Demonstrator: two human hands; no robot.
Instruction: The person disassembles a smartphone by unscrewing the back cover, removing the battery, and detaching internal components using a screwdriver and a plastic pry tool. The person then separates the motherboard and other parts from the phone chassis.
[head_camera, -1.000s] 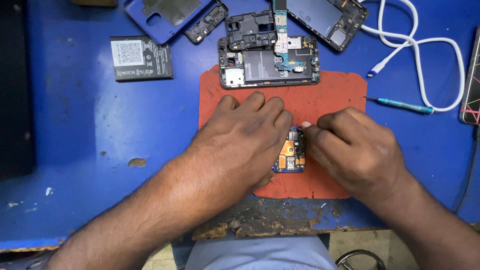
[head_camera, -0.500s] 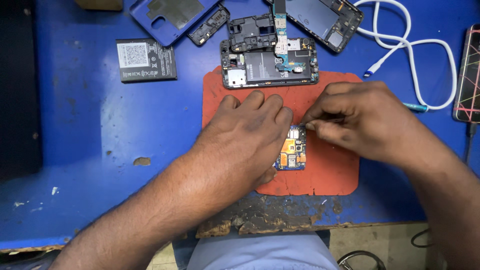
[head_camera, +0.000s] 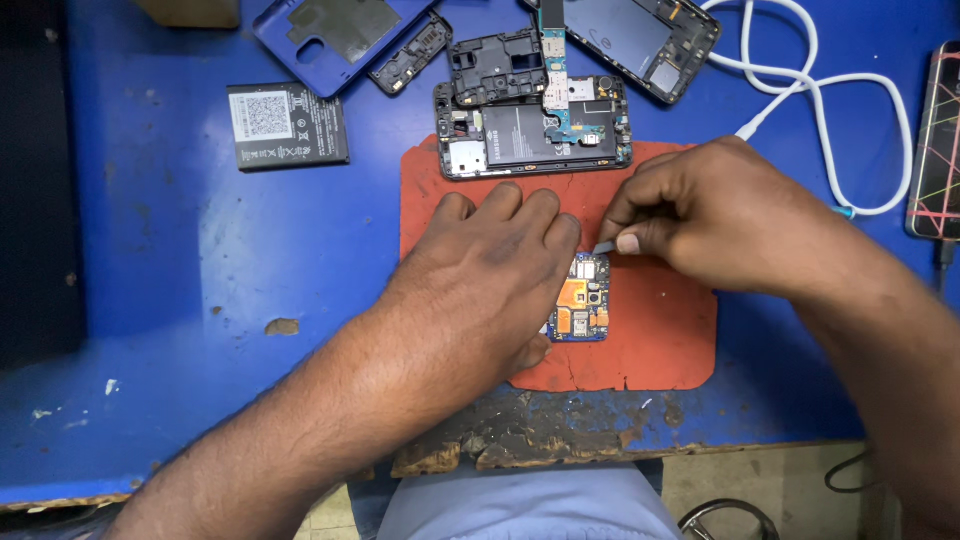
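The left hand (head_camera: 490, 270) lies palm-down over the red mat (head_camera: 660, 340), fingers spread flat and pinning the left side of a small circuit board (head_camera: 582, 297) — pressing, not gripping. The right hand (head_camera: 720, 225) comes in from about three o'clock, thumb and forefinger pinched shut on a thin, pale tool tip (head_camera: 605, 246) that meets the board's top edge.

The board sits near the middle of the mat, at six o'clock from the opened phone frame (head_camera: 535, 128). Its long axis runs twelve to six, the orange-patched face up, the top end pointing toward the phone frame; its left part is hidden under the fingers.

To my eye the job here is fine prying or picking at that top edge. Done well, it wants the holding hand steady and flat so the board cannot skate on the mat, and the tool kept low and shallow, worked with small wrist movement — too steep an angle could, I think, slip onto the tiny parts nearby. What the tip actually touches is too small to tell.
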